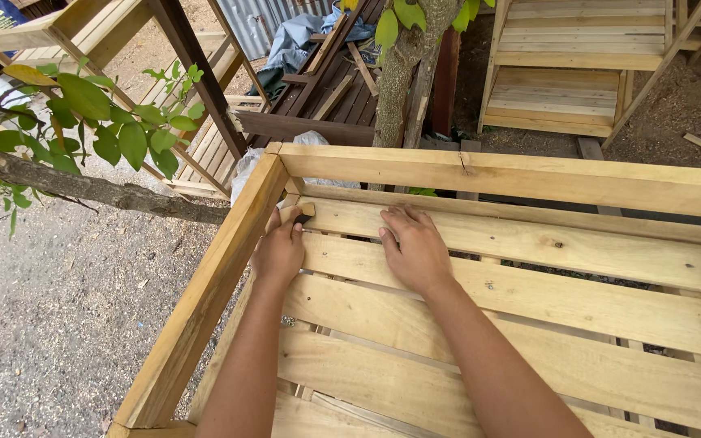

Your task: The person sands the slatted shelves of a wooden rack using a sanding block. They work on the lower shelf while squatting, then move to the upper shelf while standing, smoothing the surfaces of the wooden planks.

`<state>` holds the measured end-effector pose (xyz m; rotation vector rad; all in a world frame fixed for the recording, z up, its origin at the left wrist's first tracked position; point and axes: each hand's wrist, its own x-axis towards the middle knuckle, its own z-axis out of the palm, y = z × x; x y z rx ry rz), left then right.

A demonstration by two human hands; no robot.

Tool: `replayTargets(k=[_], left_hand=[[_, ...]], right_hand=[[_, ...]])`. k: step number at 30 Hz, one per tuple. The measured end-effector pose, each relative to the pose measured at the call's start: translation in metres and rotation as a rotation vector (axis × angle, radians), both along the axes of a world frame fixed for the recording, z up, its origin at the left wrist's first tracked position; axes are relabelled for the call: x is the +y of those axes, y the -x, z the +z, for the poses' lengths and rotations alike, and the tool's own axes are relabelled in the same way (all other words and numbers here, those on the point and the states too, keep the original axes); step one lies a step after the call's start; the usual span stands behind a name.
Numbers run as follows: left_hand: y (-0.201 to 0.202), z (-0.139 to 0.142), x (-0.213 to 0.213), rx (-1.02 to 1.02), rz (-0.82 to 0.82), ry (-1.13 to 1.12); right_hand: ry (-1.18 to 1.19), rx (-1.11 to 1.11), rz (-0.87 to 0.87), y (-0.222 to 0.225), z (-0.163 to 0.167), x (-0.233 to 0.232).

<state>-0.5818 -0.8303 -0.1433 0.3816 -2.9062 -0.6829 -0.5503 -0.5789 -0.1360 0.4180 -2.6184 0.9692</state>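
A pale wooden frame [204, 300] with horizontal slats [545, 243] fills the lower right of the head view. My left hand [277, 253] rests near the frame's far left corner, fingers pinched on a small dark object [304, 217] pressed against the top slat's end. My right hand [414, 247] lies flat on the same slat just to the right, fingers spread and pressing down. Both forearms reach in from the bottom edge.
A tree branch with green leaves [83, 122] crosses the left side above gravel ground [58, 324]. A tree trunk [399, 81] rises behind the frame. More wooden frames [561, 73] and dark planks [334, 89] stand at the back.
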Motion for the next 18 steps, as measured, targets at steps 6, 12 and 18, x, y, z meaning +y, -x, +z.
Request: replayTargets(k=[6, 12, 18], left_hand=[[0.021, 0.007, 0.017, 0.043, 0.041, 0.076], [-0.01, -0.022, 0.067, 0.342, -0.363, 0.121], [0.031, 0.002, 0.071, 0.5, -0.255, 0.221]], right_hand=[[-0.014, -0.048, -0.027, 0.005, 0.0, -0.001], [0.211, 0.073, -0.024, 0.003, 0.004, 0.004], [0.37, 0.305, -0.053, -0.006, 0.007, 0.008]])
